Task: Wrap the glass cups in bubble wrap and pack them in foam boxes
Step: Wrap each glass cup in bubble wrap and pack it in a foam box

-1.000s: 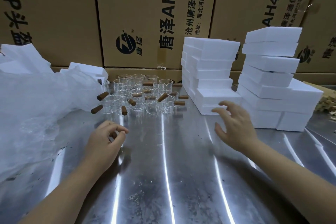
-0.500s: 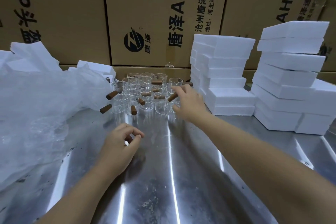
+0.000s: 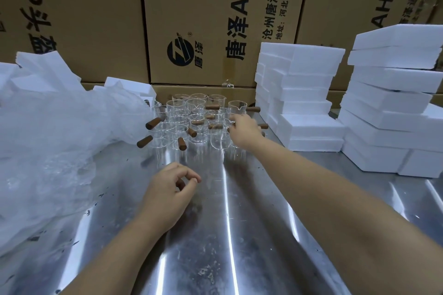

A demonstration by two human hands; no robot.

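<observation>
Brown printed cartons (image 3: 96,19) wall off the back of a steel counter (image 3: 239,223). The glass cups (image 3: 189,117) stand in a tight cluster at its far middle, between the bubble wrap (image 3: 60,146) heaped on your left and the foam boxes (image 3: 302,93) stacked on your right.

Your right hand (image 3: 244,130) is stretched out to the cluster's right edge, its fingers among the nearest cups. Whether they have closed on one cannot be told from here. Your left hand (image 3: 167,189) hangs low over the bare steel in front of the cups, fingers loosely curled, thumb near the forefinger, holding nothing.

The step looks like picking one cup to wrap. Take an outer cup, not one from the middle, since the rims stand nearly touching. Grip the body or the brown wooden handle firmly and lift straight up before drawing it toward you, so the handle does not catch a neighbour. Send the free left hand for a sheet of wrap meanwhile.

By count:
- **Cups:** at least ten handles (image 3: 153,123) show. The clear glass overlaps too much for an exact number, though well over a dozen seems likely.
- **Foam:** two stacks of several layers each stand on the right, and a few more pieces lie behind the wrap on the left.
- **Wrap:** one heap.
</observation>
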